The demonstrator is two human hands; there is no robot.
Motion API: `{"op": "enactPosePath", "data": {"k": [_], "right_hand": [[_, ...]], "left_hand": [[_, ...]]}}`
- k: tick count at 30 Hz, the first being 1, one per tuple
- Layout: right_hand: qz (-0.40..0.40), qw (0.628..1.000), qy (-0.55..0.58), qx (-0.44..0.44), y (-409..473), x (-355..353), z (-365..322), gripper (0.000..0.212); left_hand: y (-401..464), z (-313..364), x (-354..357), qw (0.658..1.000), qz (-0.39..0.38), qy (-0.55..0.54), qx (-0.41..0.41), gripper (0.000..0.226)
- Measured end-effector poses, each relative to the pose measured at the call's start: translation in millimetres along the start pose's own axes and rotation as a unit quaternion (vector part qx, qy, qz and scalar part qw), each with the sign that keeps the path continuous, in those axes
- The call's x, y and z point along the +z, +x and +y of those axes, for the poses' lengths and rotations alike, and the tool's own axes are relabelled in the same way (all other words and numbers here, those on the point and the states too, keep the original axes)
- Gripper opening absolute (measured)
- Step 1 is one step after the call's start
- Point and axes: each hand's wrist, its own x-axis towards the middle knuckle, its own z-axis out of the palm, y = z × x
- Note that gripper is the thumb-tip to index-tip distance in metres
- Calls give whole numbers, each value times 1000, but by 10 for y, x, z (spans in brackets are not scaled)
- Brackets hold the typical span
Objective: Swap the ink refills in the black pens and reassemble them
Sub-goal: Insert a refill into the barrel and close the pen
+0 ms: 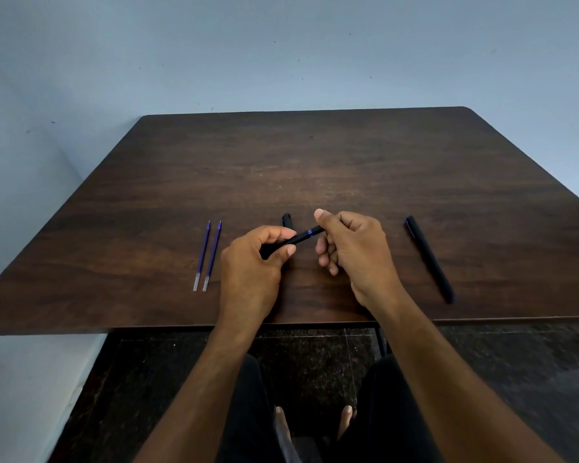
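Both my hands hold one black pen [300,237] with a blue ring, just above the table. My left hand [254,262] grips its barrel end. My right hand [351,248] pinches the tip end beside the blue ring. Two blue ink refills [208,255] lie side by side on the table to the left of my hands. A second black pen [430,259], whole and capped, lies to the right. A black cap [287,220] lies just behind my hands, partly hidden.
The dark wooden table [315,162] stands against a pale blue wall. Its front edge runs under my forearms. Below it I see dark tiled floor, my legs and bare feet [315,426].
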Motion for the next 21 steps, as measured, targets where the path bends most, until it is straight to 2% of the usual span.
{"op": "enactPosePath", "data": {"k": [3, 7, 13, 21], "right_hand": [[-19, 1000, 0, 16, -13, -10, -17, 45], [-58, 994, 94, 12, -28, -83, -12, 15], [-40, 993, 107, -5, -36, -62, 51, 8], [-16, 998, 58, -15, -22, -22, 62, 26]], "left_hand": [[1, -14, -2, 1000, 4, -8, -3, 28], [9, -11, -1, 1000, 4, -14, -7, 26], [11, -11, 6, 1000, 1, -6, -7, 28], [-1, -16, 4, 1000, 4, -4, 2, 32]]}}
